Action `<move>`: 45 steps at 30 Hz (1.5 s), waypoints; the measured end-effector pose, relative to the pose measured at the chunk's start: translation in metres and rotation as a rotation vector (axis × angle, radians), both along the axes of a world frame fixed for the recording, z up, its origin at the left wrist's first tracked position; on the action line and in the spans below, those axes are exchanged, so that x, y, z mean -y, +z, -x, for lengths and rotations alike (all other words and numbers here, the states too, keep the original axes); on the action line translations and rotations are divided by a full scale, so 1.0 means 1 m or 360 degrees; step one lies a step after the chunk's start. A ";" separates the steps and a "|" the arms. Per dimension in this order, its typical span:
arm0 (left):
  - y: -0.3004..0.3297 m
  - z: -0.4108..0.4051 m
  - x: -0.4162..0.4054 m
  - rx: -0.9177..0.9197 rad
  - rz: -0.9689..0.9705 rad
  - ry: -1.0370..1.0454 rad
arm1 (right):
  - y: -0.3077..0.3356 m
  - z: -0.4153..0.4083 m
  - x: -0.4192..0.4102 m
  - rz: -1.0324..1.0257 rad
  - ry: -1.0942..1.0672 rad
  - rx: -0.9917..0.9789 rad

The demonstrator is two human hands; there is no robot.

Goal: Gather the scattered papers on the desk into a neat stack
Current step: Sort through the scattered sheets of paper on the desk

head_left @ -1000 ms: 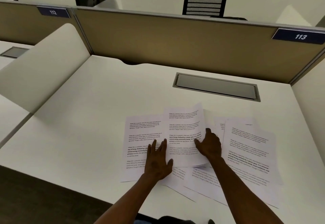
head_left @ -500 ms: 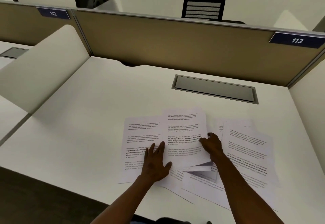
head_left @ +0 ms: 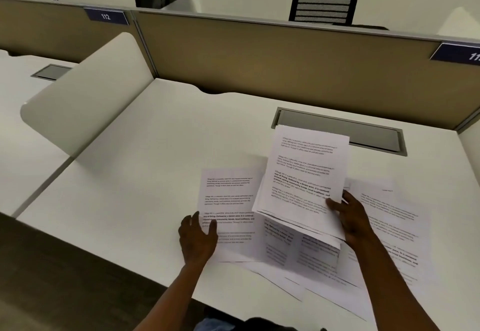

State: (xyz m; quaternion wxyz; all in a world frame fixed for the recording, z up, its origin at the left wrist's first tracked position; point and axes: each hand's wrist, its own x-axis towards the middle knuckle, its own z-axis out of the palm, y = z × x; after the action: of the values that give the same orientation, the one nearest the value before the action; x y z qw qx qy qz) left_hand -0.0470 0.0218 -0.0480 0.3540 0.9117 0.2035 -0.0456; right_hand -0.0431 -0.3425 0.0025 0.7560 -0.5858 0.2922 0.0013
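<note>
Printed white sheets lie spread over the near part of the white desk (head_left: 155,154). My right hand (head_left: 350,219) grips a small bundle of sheets (head_left: 304,174) by its lower right edge and holds it tilted up off the desk. Its thumb lies on the top page. My left hand (head_left: 197,237) rests at the left edge of a flat sheet (head_left: 228,200), thumb on the paper and fingers apart. More loose sheets (head_left: 389,226) lie to the right, and other overlapping sheets (head_left: 298,258) lie under the raised bundle.
A grey cable hatch (head_left: 374,135) is set into the desk behind the bundle. A tan partition (head_left: 259,55) closes the back, with a white side divider (head_left: 85,91) at left. The desk's near edge runs diagonally below my left hand.
My right hand has lifted the bundle off the desk and tilted it up. My left hand has slid left to the edge of the left sheet. The view has shifted left.
</note>
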 end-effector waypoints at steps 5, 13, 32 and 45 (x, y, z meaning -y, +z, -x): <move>0.003 -0.003 -0.010 0.0076 0.0091 0.0035 | -0.017 0.004 -0.054 -0.0042 0.0139 -0.0037; 0.003 -0.001 -0.008 0.0069 0.0012 -0.0200 | -0.043 0.005 -0.125 0.0497 0.0378 -0.0208; -0.021 0.016 0.004 -0.0025 -0.0279 -0.0481 | -0.029 -0.003 -0.162 0.1392 0.0754 -0.0294; -0.016 0.015 0.010 -0.0042 -0.0305 -0.0529 | -0.031 -0.010 -0.166 0.1334 0.0658 -0.0303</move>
State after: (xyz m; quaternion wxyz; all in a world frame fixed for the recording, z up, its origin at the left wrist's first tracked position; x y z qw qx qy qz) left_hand -0.0622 0.0122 -0.0640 0.2503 0.9617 0.0583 -0.0958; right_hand -0.0334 -0.1760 -0.0281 0.4082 -0.8834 0.2128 0.0872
